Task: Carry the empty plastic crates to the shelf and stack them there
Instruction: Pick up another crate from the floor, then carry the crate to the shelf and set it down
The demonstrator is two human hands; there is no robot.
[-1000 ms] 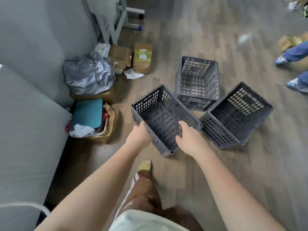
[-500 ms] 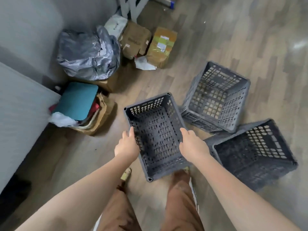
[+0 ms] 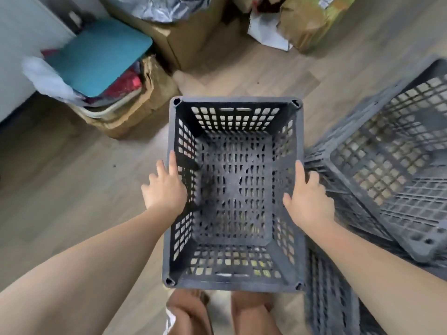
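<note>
1. Holding the grey crate [image 3: 233,189] between my two hands, I am looking straight down into it; it is upright, open side up, and nothing is lying inside.
2. My left hand [image 3: 165,192] is resting against the crate's left wall, fingers [image 3: 172,163] spread and lying along the rim, not curled shut. I cannot tell whether the thumb is hooking under the edge.
3. My right hand [image 3: 308,201] is doing the same on the right wall, flat and open against the rim, pressing inward.
4. I am judging the crate as light: thin moulded plastic, lattice walls and a slotted floor, empty. It looks stiff enough to keep its shape, though the long walls may be flexing a little under a squeeze.
5. Smooth plastic with flat palms is a slippery hold, I think. Better places are the handle slots in the two short walls, one beyond my fingertips and one close to my body, or curling my fingers over the rim.
6. Just outside my right hand, two more crates are lying: a tilted crate [image 3: 391,151] and a lower crate [image 3: 331,298] nearer my right forearm, both close to the one I am holding.
7. Beyond my left hand, a teal lid [image 3: 101,54] is sitting on a cardboard box [image 3: 135,112] on the wooden floor [image 3: 60,165]. No shelf is showing.
</note>
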